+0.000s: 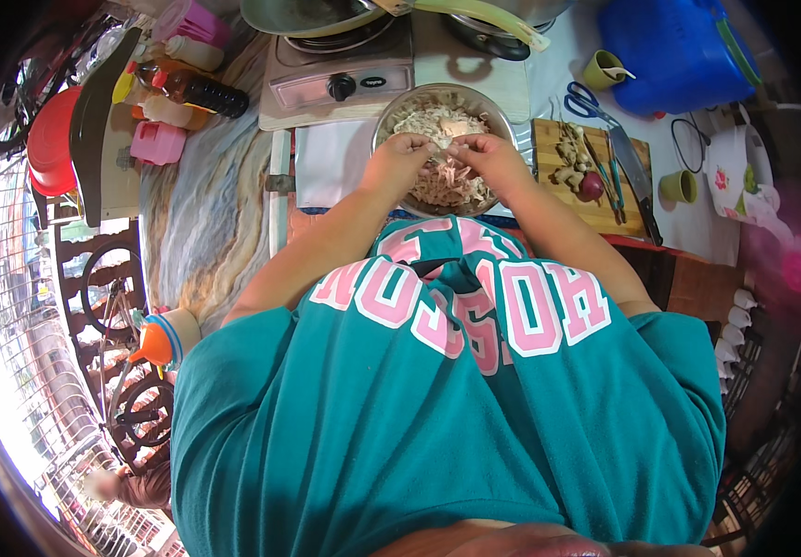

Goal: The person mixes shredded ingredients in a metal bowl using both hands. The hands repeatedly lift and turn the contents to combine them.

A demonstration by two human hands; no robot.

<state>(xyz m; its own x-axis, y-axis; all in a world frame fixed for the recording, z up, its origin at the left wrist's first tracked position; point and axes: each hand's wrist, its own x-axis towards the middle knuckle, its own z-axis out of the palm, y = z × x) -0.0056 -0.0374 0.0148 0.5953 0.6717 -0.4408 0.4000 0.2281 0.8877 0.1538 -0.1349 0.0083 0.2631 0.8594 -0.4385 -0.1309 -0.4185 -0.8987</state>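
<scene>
A round stainless steel bowl [508,132] stands in front of me, filled with pale shredded meat [450,195] that looks like chicken. Above the middle of it, my left hand [398,161] and my right hand [492,163] come close together, with thumbs and fingers pinched. Between their fingertips is a small piece of meat [443,142], gripped from both sides. A larger pale chunk [456,127] rests on the shreds just beyond my fingers. My fingers partly cover the bowl's contents.
Beyond the bowl are a gas stove [341,76] with a frying pan [310,17] and a lidded pot [498,42]. At right, a wooden cutting board [553,150] holds a red onion [591,186], ginger, garlic and a large knife [630,163]. Blue-handled scissors [585,104] lie nearby. Bottles [205,90] lie left.
</scene>
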